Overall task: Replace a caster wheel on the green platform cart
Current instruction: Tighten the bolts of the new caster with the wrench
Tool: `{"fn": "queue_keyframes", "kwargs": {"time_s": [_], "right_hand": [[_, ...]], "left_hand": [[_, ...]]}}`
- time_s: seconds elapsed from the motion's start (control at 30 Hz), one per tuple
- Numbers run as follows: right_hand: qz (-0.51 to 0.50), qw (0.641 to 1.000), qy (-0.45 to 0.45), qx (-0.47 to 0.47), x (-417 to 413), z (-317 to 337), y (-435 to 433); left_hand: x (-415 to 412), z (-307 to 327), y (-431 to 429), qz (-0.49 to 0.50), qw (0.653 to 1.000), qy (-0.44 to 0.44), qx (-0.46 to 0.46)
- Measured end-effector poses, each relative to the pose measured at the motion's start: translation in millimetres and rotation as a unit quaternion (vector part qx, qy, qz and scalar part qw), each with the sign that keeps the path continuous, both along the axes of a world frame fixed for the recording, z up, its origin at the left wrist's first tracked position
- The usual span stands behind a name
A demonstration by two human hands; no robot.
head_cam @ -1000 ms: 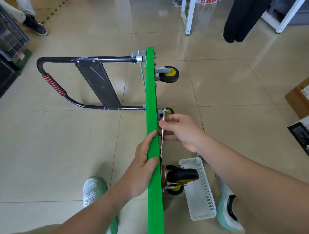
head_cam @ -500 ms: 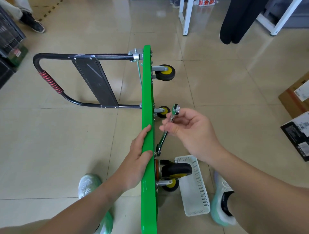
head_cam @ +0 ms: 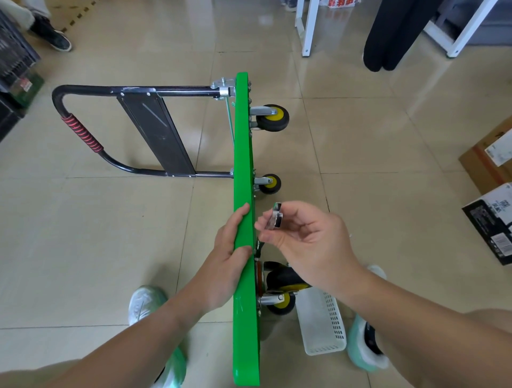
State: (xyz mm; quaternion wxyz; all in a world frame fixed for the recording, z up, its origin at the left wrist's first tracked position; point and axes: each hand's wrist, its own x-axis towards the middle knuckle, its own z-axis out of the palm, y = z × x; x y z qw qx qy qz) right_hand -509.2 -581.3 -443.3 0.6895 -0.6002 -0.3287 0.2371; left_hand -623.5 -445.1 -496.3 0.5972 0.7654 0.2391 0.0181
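**A:** Item 1, and where is it?

**B:** The green platform cart (head_cam: 243,171). It stands on its long edge on the tiled floor (head_cam: 110,235), underside facing right. The black handle (head_cam: 133,90), with red wrap, is folded out to the left. 4 wheels show: 2 yellow-hubbed at the far end, and at the near end a larger black caster (head_cam: 285,278) just above a yellow-hubbed wheel (head_cam: 281,303).

**A:** Hands?

**B:** The left hand (head_cam: 227,254) has its grip curled over the deck's upper edge. The right hand (head_cam: 310,241) has its grip pinching the upper end of a metal wrench (head_cam: 274,218) between thumb and fingertips. The wrench's lower end shows under the hand, close to the underside above the black caster.

**A:** Containers?

**B:** 1 white perforated basket (head_cam: 324,332) lies on the floor beside the near wheels, partly behind the right forearm. 1 black crate (head_cam: 13,55) is at far left. The contents of both cannot be told.

**A:** Writing?

**B:** The brown cardboard box (head_cam: 482,163) at right has a white label, too small to read. The black printed box (head_cam: 493,221) below it has white print and a sticker, both unreadable. Red characters on a white sign (head_cam: 339,2) are cut off by the top edge. The red-and-white label (head_cam: 26,83) under the crate is unreadable.
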Motion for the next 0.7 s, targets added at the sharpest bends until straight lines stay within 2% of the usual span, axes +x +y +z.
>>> {"fn": "queue_keyframes", "kwargs": {"time_s": [0.7], "right_hand": [[0.013, 0.999, 0.008, -0.042, 10, -8, 22]], "left_hand": [[-2, -1, 1, -0.006, 1.0, -0.006, 0.005]]}}
